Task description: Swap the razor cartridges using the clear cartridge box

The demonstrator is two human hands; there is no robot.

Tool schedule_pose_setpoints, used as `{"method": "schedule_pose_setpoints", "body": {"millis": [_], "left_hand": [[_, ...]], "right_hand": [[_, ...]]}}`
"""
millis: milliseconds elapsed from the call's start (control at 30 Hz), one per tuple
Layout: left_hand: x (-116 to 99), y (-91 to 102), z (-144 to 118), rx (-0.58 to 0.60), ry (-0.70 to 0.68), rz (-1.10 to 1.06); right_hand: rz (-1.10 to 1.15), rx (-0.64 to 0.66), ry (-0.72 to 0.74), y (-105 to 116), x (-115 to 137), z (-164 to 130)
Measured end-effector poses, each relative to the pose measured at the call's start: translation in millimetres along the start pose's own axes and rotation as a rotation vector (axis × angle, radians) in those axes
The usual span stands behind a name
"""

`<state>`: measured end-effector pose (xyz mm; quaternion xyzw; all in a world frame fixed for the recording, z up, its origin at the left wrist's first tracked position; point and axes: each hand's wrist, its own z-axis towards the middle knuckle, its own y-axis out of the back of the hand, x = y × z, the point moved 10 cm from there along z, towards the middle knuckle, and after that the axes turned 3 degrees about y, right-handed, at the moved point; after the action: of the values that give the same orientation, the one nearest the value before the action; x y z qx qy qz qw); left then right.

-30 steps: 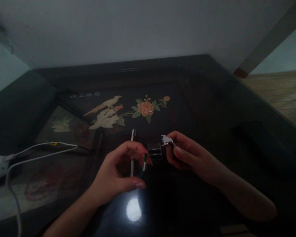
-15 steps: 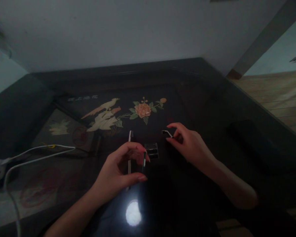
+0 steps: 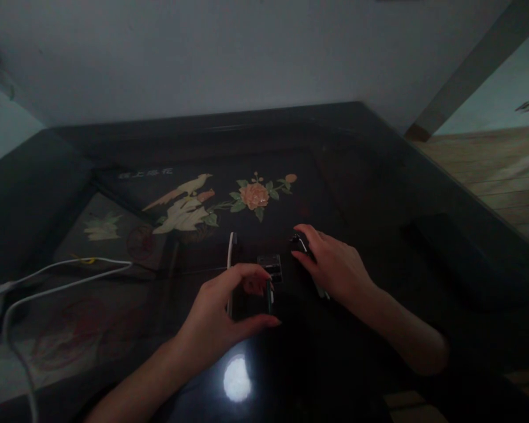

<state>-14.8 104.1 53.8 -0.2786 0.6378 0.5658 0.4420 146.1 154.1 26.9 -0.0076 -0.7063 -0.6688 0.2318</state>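
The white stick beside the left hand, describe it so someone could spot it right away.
On the dark glossy table, look below the inlaid orange flower. The white stick lies just past the left hand, left of a small metal block; it alone is long, thin and pale.

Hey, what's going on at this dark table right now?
A person works at a glossy dark table inlaid with a bird and flower. The left hand pinches a thin dark stick beside a slim white stick lying on the table. The right hand presses a small silvery piece down near a small ribbed metal block. A white cable lies at left.
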Motion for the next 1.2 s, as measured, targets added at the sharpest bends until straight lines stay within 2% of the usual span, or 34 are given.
{"method": "schedule_pose_setpoints", "body": {"millis": [67, 133, 200, 267, 333, 433, 733, 933, 1200], "left_hand": [[-1.6, 1.5, -0.3, -0.028, -0.024, 0.05], [-0.8, 1.8, -0.3, -0.039, -0.027, 0.067], [0.5, 2.0, -0.2, -0.048, -0.027, 0.064], [0.6, 2.6, -0.1, -0.063, -0.039, 0.069], [-0.1, 1.9, -0.4, -0.068, -0.06, 0.089], [-1.4, -0.9, -1.5, -0.052, -0.088, 0.126], [-7.2, -4.0, -3.4, -0.018, -0.163, 0.242], [-17.5, -8.5, -10.9, -0.061, -0.39, 0.434], [-29.6, -15.4, -17.8, -0.05, -0.535, 0.619]], "right_hand": [[0.111, -0.103, 0.077, 13.2, 8.7, -2.7], [0.295, -0.135, 0.168, 20.5, 20.9, -6.3], [0.53, -0.071, 0.244, 18.1, 35.0, -9.7], [0.724, 0.05, 0.256, 7.9, 46.3, -13.0], [0.834, 0.158, 0.222, -4.4, 53.1, -16.4], [0.915, 0.23, 0.171, -15.4, 56.8, -20.1], [0.924, 0.197, 0.182, -11.0, 58.8, -20.1], [0.793, 0.105, 0.218, -5.6, 56.3, -19.7], [0.712, 0.093, 0.224, -6.8, 56.5, -21.1]]}}
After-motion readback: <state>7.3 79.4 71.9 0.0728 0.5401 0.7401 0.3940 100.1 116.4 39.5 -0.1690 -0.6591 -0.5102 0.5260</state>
